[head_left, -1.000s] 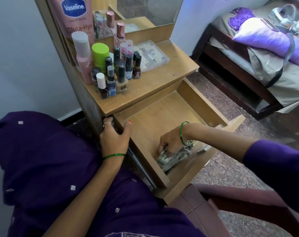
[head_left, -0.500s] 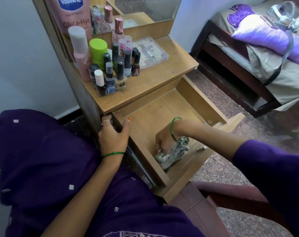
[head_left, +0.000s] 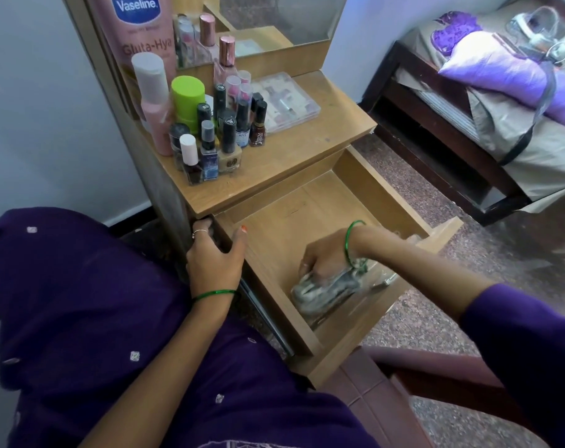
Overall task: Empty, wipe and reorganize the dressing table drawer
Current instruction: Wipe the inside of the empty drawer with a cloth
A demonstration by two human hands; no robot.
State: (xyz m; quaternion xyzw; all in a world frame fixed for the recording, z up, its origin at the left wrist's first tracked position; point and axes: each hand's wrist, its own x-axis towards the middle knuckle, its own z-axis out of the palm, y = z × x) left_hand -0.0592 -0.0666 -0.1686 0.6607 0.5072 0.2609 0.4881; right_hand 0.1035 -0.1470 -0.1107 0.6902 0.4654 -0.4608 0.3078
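Note:
The wooden drawer of the dressing table is pulled out and its floor is bare wood. My right hand presses a crumpled grey-white cloth onto the drawer floor near the front right corner. My left hand grips the left wall of the drawer near the table's body, thumb inside the drawer. Both wrists wear green bangles.
On the table top stand several nail polish bottles, a green-capped jar, a pink bottle, a large Vaseline tube and a clear compartment box. A bed stands at right; a maroon chair sits below the drawer.
My right hand has slid the cloth a little leftward and back along the drawer floor. My left hand has stayed on the drawer's left wall.

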